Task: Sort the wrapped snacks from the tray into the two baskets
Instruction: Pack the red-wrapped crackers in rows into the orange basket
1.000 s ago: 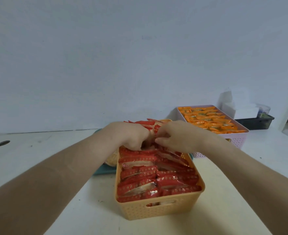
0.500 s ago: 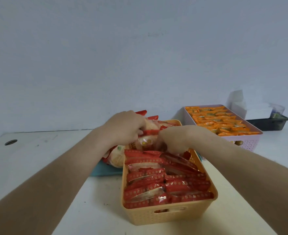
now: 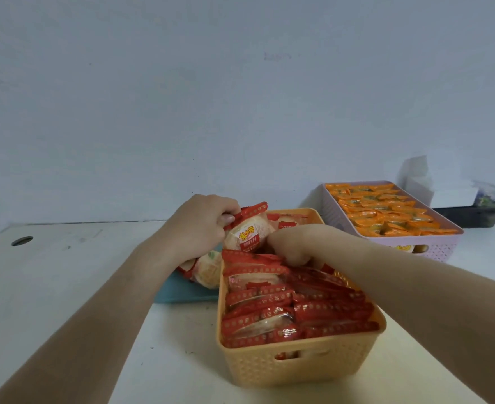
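An orange basket [image 3: 295, 365] in front of me is packed with rows of red-wrapped snacks [image 3: 292, 310]. My left hand [image 3: 202, 225] grips one red-wrapped round snack [image 3: 247, 231] by its top edge, just above the basket's far left corner. My right hand [image 3: 295, 243] is curled with its fingers pushed down among the packets at the basket's far end. A teal tray [image 3: 182, 290] lies left of the basket with a red-wrapped snack [image 3: 205, 268] on it. A pink basket [image 3: 432, 243] at the right holds several orange-wrapped snacks [image 3: 386, 211].
A dark tray [image 3: 473, 212] with white boxes [image 3: 418, 176] stands at the far right against the wall. The white table has a round cable hole [image 3: 21, 240] at the far left.
My left hand has lifted one red-wrapped snack out so its label shows. My right hand has sunk lower into the packets. The view has shifted so both baskets sit further right.
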`<move>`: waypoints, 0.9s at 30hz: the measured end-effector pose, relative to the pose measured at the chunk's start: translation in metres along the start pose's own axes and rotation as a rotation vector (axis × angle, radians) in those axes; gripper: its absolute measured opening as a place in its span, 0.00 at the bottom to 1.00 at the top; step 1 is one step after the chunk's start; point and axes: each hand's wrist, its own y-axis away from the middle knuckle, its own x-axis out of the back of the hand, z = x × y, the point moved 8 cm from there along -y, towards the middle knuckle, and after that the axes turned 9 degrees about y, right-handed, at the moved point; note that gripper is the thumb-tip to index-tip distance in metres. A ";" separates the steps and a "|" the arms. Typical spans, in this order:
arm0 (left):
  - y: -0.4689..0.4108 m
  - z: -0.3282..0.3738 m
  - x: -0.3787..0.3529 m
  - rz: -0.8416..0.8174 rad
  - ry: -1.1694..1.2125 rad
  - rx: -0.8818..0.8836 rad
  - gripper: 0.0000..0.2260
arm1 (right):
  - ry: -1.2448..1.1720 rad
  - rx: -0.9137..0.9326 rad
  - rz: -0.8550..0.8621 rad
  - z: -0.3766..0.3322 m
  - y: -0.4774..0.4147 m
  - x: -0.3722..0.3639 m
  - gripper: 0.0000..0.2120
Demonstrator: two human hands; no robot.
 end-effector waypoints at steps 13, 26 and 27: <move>0.019 -0.007 0.014 0.195 0.170 -0.016 0.11 | -0.512 -0.111 0.078 0.008 -0.021 -0.010 0.18; 0.021 0.006 -0.017 -0.153 -0.036 -0.037 0.19 | -1.147 -0.137 0.142 0.013 0.004 -0.014 0.15; 0.020 0.005 -0.017 -0.162 -0.029 -0.038 0.20 | -1.173 -0.118 0.126 0.010 0.006 -0.015 0.17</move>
